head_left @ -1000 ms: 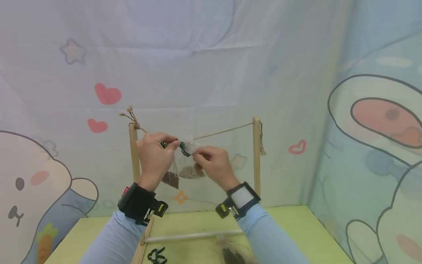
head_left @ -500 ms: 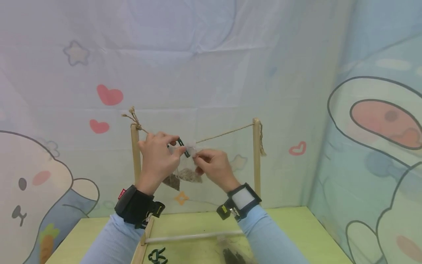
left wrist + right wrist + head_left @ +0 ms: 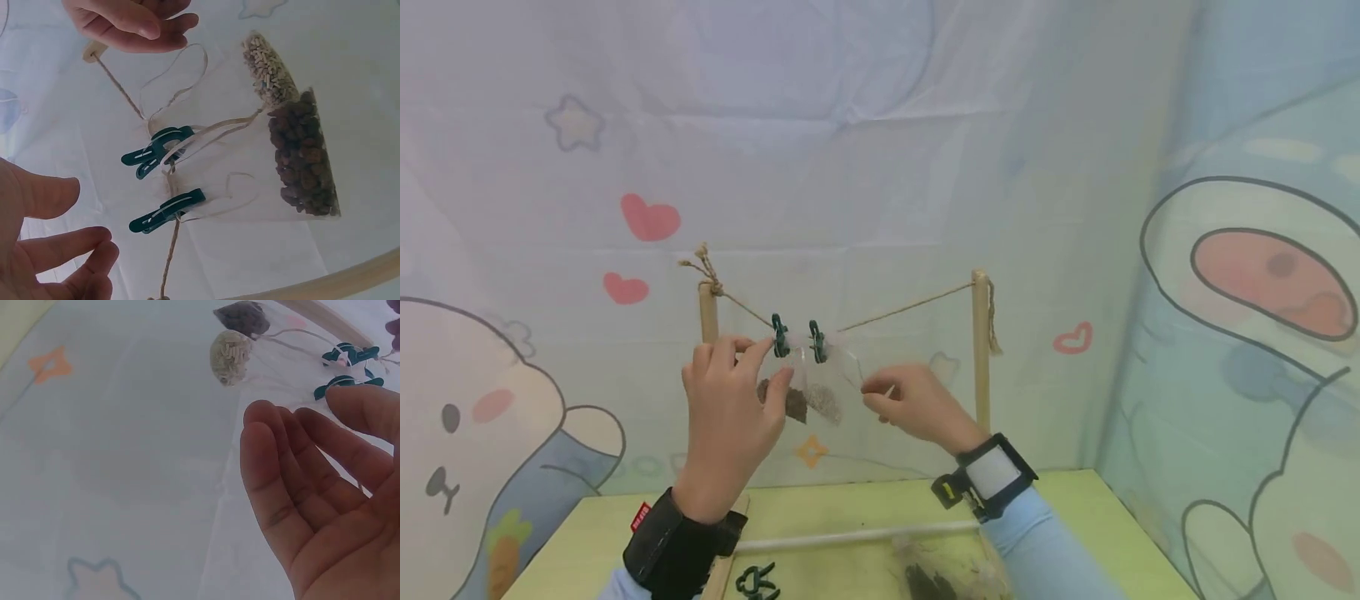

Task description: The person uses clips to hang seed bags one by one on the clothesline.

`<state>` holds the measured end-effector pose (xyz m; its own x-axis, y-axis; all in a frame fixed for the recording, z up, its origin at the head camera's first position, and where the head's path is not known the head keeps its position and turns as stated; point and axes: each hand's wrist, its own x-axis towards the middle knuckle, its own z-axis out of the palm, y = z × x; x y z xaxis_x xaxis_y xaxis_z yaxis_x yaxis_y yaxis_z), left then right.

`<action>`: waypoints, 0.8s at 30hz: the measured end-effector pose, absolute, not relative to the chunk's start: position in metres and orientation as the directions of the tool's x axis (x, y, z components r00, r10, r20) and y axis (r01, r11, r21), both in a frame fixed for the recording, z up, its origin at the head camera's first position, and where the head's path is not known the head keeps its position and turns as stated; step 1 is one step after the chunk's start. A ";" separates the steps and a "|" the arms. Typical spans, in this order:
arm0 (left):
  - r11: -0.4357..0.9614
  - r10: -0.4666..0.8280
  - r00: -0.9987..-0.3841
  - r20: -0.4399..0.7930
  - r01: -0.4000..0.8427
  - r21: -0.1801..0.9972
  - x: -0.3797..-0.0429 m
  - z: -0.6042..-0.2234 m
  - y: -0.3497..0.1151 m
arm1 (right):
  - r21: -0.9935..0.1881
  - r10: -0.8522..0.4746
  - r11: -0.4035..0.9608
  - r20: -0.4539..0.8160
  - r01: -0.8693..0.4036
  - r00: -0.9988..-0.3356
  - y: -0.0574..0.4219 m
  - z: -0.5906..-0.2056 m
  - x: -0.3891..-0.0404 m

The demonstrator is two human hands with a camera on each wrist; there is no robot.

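Two small clear drawstring bags hang from a twine [image 3: 906, 313] by green clips. One clip [image 3: 780, 337] holds the bag of dark brown chunks [image 3: 303, 156]; the other clip [image 3: 817, 343] holds the bag of pale pellets [image 3: 269, 69]. My left hand [image 3: 730, 425] is just left of the clips, its thumb and fingers spread with nothing between them in the left wrist view. To the right of the pellet bag, beside its loose drawstring loop [image 3: 203, 65], my right hand [image 3: 925, 406] has relaxed fingers. The right wrist view shows nothing in that hand [image 3: 337, 506].
Wooden posts [image 3: 981, 350] hold up the twine at both ends. A white bar [image 3: 850, 537] crosses low between them. On the yellow-green table [image 3: 1060, 500] lie more green clips [image 3: 758, 582] and a clear bag with dark contents [image 3: 928, 582]. A printed cloth hangs behind.
My left hand has let go of the second green clip, which now grips the pellet bag on the twine, and has drawn back down-left. My right hand has released the bag's top and moved down-right.
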<state>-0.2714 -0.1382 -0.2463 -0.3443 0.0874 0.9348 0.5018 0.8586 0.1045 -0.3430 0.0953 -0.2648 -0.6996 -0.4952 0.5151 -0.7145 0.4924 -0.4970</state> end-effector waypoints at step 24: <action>0.847 0.079 -0.374 0.924 0.514 0.136 -0.265 -0.405 -0.156 | -0.228 -0.178 0.630 0.888 -0.742 -0.424 0.137 -0.396 -0.304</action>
